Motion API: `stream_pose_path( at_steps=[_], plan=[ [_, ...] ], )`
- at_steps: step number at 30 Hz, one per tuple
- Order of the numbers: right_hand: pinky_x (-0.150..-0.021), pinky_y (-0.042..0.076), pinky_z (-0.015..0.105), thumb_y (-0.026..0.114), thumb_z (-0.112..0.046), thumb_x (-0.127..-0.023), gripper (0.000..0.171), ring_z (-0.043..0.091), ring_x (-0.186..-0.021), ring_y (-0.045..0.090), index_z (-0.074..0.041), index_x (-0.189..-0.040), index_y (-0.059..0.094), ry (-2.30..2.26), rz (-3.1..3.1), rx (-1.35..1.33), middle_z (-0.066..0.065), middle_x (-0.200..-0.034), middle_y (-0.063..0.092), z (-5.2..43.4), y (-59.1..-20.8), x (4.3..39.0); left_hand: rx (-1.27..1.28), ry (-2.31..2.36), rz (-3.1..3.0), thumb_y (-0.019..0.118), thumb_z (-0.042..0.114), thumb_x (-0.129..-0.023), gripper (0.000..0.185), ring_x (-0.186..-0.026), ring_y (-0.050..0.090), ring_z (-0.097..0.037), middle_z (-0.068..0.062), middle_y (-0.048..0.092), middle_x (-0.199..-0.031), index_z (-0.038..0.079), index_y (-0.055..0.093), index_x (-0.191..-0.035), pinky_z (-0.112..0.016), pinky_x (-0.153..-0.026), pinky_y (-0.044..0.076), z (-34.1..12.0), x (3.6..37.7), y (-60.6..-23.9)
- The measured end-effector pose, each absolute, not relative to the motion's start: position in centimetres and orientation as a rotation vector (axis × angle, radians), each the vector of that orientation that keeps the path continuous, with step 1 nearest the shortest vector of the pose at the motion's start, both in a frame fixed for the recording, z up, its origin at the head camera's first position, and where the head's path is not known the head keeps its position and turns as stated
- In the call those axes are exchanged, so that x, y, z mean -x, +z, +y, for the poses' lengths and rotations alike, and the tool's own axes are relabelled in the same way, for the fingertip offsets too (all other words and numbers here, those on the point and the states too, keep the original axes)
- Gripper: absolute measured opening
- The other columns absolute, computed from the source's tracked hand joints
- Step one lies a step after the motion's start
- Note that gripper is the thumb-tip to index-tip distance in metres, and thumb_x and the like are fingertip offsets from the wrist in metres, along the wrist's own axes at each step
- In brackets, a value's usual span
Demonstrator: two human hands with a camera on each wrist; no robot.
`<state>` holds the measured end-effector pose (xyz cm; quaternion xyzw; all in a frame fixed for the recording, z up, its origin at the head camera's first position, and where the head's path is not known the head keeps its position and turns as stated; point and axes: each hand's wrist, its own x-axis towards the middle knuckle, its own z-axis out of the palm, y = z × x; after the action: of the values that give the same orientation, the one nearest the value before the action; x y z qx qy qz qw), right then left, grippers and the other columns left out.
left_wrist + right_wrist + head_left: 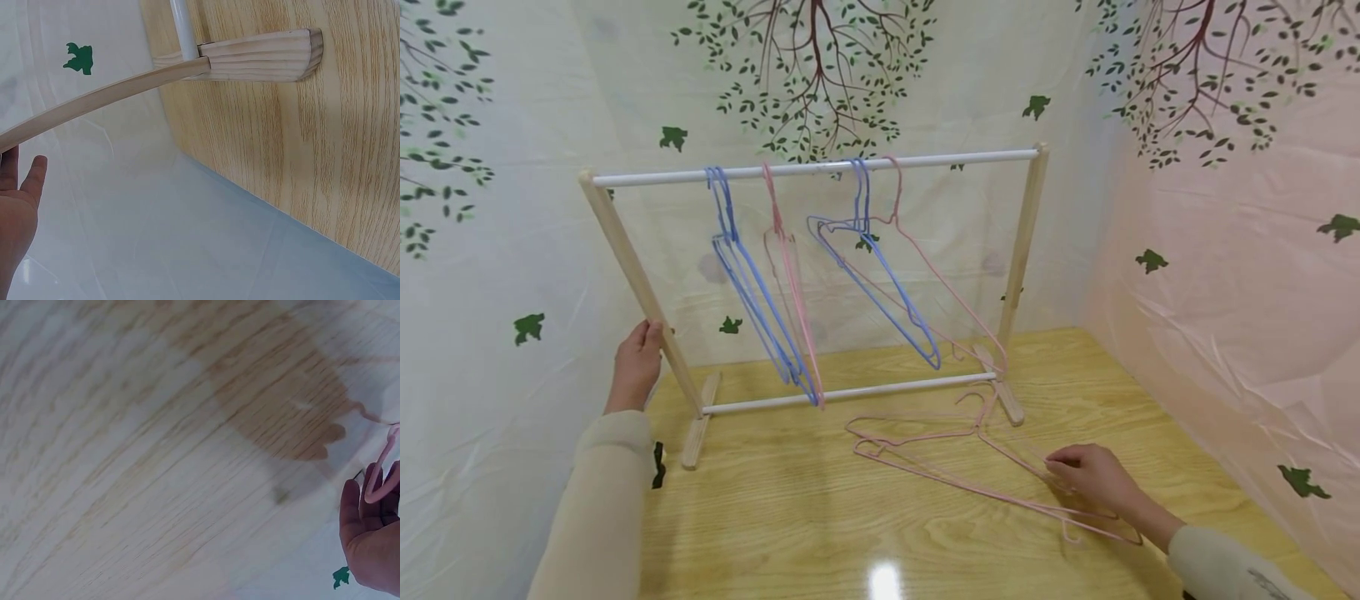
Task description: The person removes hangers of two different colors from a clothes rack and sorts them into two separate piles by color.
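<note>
A small wooden garment rack (643,275) stands on the table, with a white upper rail (955,158). My left hand (638,367) holds its left post with thumb and fingers; in the left wrist view, the fingers reach behind the post (106,106). At the lower right, my right hand (1097,477) pinches a thin pink hanger (1011,457) lying on the table, partly overlapped by others. A pink bent end (376,495) crosses its fingers in the right wrist view. Blue hangers (752,292) and pink hangers (793,292) hang toward the left of the rail.
More blue hangers (891,292) and a pink hanger (951,287) hang right of the middle. A lower white bar (887,389) joins the rack's feet, including the left foot (696,437). Leaf-printed sheeting (1225,275) surrounds the wood-grain table (760,517).
</note>
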<state>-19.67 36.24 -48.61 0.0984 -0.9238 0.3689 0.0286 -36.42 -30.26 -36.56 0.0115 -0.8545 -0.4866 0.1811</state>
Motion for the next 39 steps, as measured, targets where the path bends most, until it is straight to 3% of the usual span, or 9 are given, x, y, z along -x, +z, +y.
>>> stream_pose_path(
  at_steps=[5, 14, 24, 39],
  plan=[
    [-0.065, 0.055, 0.026, 0.069, -0.019, -0.095, 0.023, 0.015, -0.08, 0.066, 0.002, -0.105, 0.074, 1.072, -2.863, -0.284, 0.006, -0.094, 0.072, 36.0, -48.8, 20.0, -0.043, -1.364, -2.411, 0.024, 0.046, -0.107, 0.064, -0.118, 0.047, -0.039, -0.03, 0.049, -0.137, -0.002, 0.045, -0.143, -0.046, -0.093, 0.041, -30.1, 36.2, -36.5],
    [-0.073, 0.058, 0.041, 0.068, -0.018, -0.096, 0.028, 0.03, -0.089, 0.068, 0.005, -0.111, 0.07, 0.938, -2.866, -0.26, 0.016, -0.103, 0.072, 36.6, -48.3, 20.4, -0.044, -1.346, -2.412, 0.025, 0.045, -0.108, 0.063, -0.116, 0.049, -0.038, -0.03, 0.051, -0.136, -0.003, 0.046, -0.142, -0.034, -0.086, 0.041, -30.1, 36.2, -36.4],
    [-0.079, 0.056, 0.05, 0.063, -0.021, -0.099, 0.031, 0.037, -0.096, 0.067, 0.005, -0.115, 0.069, 0.912, -2.777, -0.21, 0.019, -0.107, 0.071, 36.4, -46.5, 20.9, -0.053, -1.35, -2.415, 0.025, 0.046, -0.107, 0.064, -0.116, 0.049, -0.038, -0.029, 0.051, -0.136, -0.002, 0.045, -0.144, -0.034, -0.086, 0.041, -30.2, 36.2, -36.5],
    [-0.08, 0.053, 0.058, 0.056, -0.032, -0.103, 0.041, 0.042, -0.101, 0.063, 0.002, -0.124, 0.067, 0.911, -2.535, -0.192, 0.024, -0.115, 0.068, 33.9, -37.7, 24.5, -0.02, -1.356, -2.402, 0.025, 0.044, -0.108, 0.062, -0.121, 0.047, -0.039, -0.029, 0.05, -0.137, -0.003, 0.044, -0.143, -0.043, -0.093, 0.045, -30.2, 36.1, -36.5]
  ],
)
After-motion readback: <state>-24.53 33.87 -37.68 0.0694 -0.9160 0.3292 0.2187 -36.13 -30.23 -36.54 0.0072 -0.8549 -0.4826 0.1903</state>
